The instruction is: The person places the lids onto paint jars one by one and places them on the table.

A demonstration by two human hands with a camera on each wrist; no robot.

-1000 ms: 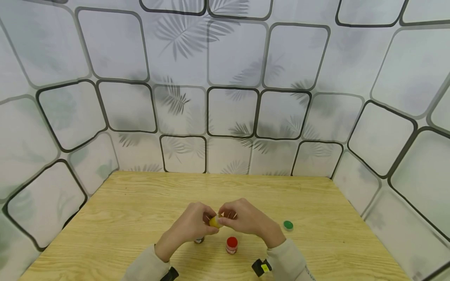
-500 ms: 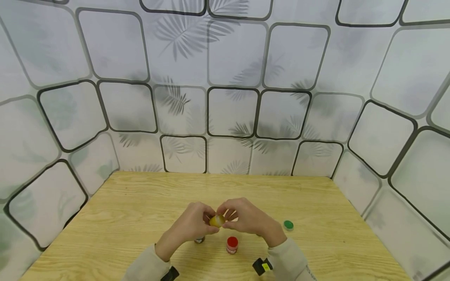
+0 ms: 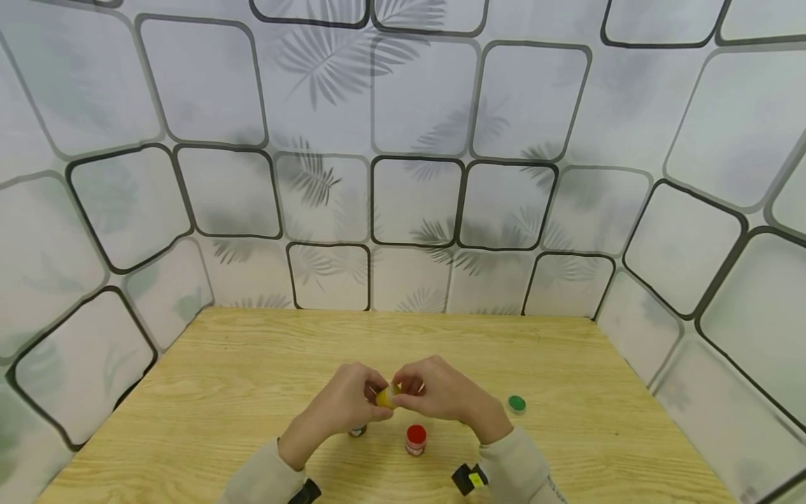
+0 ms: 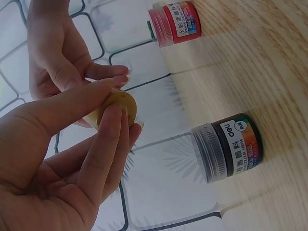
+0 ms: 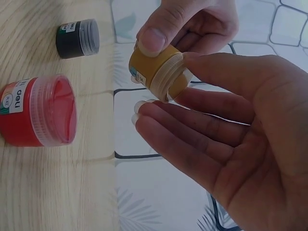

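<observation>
Between my two hands is a small paint jar with yellow paint (image 5: 144,62) and a clear ridged lid (image 5: 167,74). My left hand (image 3: 351,397) grips the jar's body, the thumb on one side and fingers on the other. With thumb and index finger my right hand (image 3: 443,392) pinches the lid, its other fingers stretched out below in the right wrist view. The jar is held tilted above the table, lid toward the right hand. Below the hands stand a red paint jar (image 3: 415,439) and a black paint jar (image 4: 236,144), partly behind the left hand in the head view.
A round green-topped piece (image 3: 517,404) lies on the wooden table (image 3: 264,350) to the right of my right hand. Patterned curtain walls (image 3: 415,203) enclose the table at the back and sides. Black wrist straps (image 3: 469,479) sit at the sleeves.
Half a second ago my right fingers were spread apart at the lid; now they have closed on it again. The left hand and the jars on the table stay put.
</observation>
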